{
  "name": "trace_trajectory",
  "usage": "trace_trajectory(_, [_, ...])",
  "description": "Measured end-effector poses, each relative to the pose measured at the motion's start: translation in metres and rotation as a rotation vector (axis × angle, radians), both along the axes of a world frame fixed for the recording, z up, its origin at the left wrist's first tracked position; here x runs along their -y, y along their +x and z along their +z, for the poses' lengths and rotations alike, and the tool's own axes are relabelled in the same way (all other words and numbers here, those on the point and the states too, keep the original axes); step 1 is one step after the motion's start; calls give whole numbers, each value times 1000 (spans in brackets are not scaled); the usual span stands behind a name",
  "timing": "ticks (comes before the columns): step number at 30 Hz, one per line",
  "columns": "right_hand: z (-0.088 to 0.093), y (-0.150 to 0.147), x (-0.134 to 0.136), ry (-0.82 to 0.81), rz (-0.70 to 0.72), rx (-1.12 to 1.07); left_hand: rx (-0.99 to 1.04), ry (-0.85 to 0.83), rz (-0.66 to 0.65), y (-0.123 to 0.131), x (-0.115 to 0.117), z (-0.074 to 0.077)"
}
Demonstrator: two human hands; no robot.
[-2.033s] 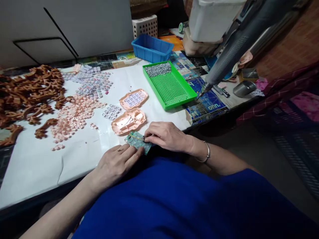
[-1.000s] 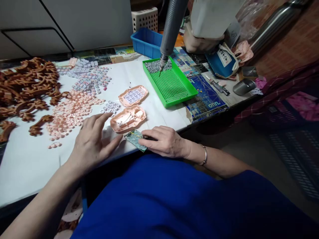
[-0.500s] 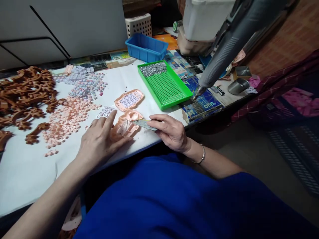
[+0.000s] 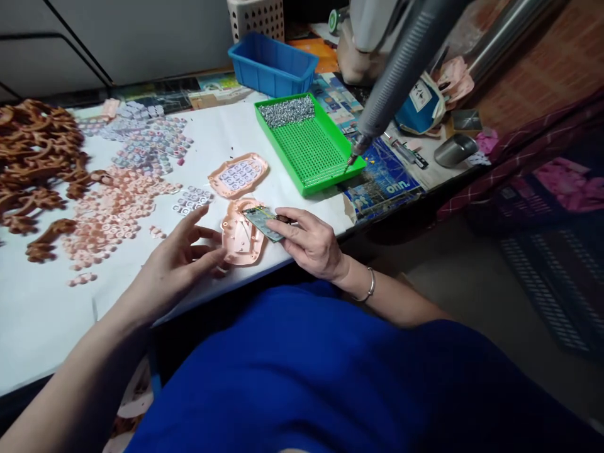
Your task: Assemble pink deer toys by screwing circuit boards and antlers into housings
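Note:
My right hand (image 4: pixel 311 242) grips a small green circuit board (image 4: pixel 262 223) between thumb and fingers. The board is tilted over the right side of a peach plastic shell half (image 4: pixel 241 246), with thin wires hanging into the shell. At the shell's left edge is my left hand (image 4: pixel 182 258), its fingers apart and slightly curled. Whether its fingertips touch the shell, I cannot tell. Just behind lies another peach shell half (image 4: pixel 218 187), filled with rows of pale lilac keys (image 4: pixel 240 175). A small group of similar keys (image 4: pixel 192 200) lies beyond my left fingertips.
A green tray (image 4: pixel 306 187) with a heap of screws (image 4: pixel 287 112) lies behind my right hand. An electric screwdriver (image 4: pixel 377 104) hangs above its right corner. Piles of peach pieces (image 4: pixel 113 207), pastel pieces (image 4: pixel 146 138) and brown parts (image 4: pixel 38 157) cover the left; a blue bin (image 4: pixel 274 66) stands behind.
My left hand has moved off the near shell half, leaving more of its inside visible. The circuit board has turned in my right hand to show its face. The whole view has shifted slightly.

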State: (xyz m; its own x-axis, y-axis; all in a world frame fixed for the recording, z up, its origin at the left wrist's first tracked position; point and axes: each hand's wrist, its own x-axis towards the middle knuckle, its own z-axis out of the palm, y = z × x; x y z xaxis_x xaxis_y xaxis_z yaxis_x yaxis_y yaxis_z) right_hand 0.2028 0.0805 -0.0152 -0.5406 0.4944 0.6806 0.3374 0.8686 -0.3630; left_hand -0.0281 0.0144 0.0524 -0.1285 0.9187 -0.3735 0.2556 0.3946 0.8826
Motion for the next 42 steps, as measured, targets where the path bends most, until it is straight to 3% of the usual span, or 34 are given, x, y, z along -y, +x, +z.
trace_trajectory(6, [-1, -4, 2, 47, 9, 34, -28, 75, 48, 2, -4, -10])
trace_trajectory(15, [-3, -4, 4, -90, 2, 189, -20, 92, 92, 5, -6, -15])
trace_trajectory(22, [0, -5, 3, -195, 35, 105, 61, 56, 126, 11, -7, -15])
trace_trajectory(27, [1, -7, 6, -131, 42, 92, 93, 53, 136, 15, -6, -13])
trace_trajectory(31, [3, -11, 10, -34, 66, 306, 180, -13, 224, 19, -6, -15])
trace_trajectory(35, [8, -4, 7, 58, -1, 527, 257, -82, 147, 34, -4, -11])
trace_trajectory(38, [12, 15, 7, 111, -62, 428, 255, -22, 71, 49, 3, -2])
trace_trajectory(42, [25, 55, 19, 170, -152, -56, 213, 66, -20, 61, 8, 3])
